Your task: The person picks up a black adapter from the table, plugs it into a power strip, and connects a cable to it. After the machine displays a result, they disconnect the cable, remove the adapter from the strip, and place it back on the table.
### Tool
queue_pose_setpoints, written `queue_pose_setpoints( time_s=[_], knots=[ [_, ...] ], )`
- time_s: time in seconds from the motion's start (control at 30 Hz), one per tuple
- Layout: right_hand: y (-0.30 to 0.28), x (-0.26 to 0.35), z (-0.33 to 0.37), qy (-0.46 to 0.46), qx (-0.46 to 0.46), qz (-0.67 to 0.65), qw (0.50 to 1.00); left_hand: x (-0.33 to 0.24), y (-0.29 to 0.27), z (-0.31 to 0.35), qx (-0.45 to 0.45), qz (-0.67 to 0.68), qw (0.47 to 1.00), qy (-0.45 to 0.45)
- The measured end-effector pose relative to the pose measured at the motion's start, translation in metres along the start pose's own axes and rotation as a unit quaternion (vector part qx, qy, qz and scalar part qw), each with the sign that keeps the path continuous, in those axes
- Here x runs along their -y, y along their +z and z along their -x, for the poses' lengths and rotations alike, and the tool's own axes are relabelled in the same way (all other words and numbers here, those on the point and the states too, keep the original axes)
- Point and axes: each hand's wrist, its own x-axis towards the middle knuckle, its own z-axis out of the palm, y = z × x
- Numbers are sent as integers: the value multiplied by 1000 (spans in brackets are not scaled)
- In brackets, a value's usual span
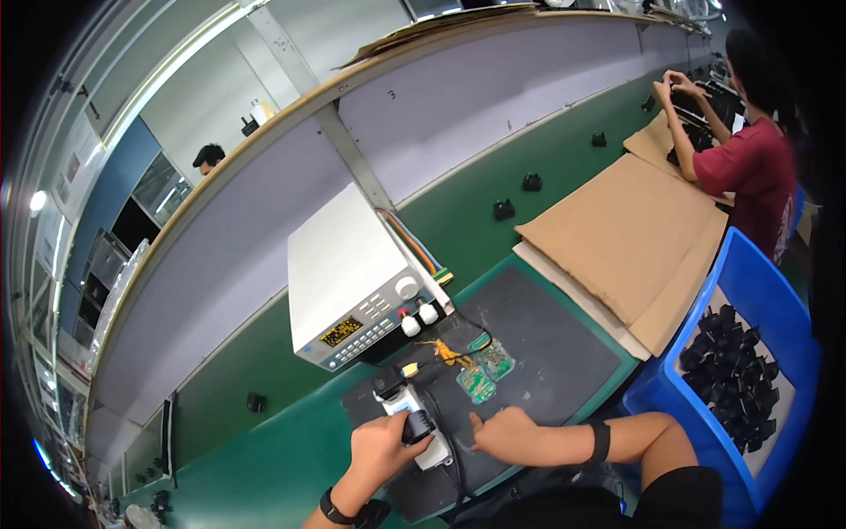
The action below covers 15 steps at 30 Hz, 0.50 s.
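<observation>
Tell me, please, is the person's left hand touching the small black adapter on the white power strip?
Touching. The head view shows the left hand with its fingers wrapped around the black adapter, which sits on the white power strip; no gap shows between them.

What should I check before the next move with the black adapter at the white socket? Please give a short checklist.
1. Left hand grips the black adapter: ok.
2. Adapter sits on the white socket strip: ok; whether fully seated, cannot tell.
3. Right hand rests flat on the black mat, holding nothing: ok.
4. Green circuit boards lie apart from both hands: ok.
5. Wires from the white test instrument reach the boards: cannot tell.
</observation>
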Motion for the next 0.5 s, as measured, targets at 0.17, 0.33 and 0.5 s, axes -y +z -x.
queue_pose_setpoints(
  time_s=[0.17,0.33,0.5],
  knots=[
    [-17,6,4,-1,12,-13,1000,-8,-63,9,-147,13,989,-28],
    [-60,-53,4,-79,248,-156,953,80,-65,-19,-118,-151,958,-215],
    [-122,-134,-43,10,-106,-231,967,256,14,-42,-68,-32,955,-288]
  ],
)
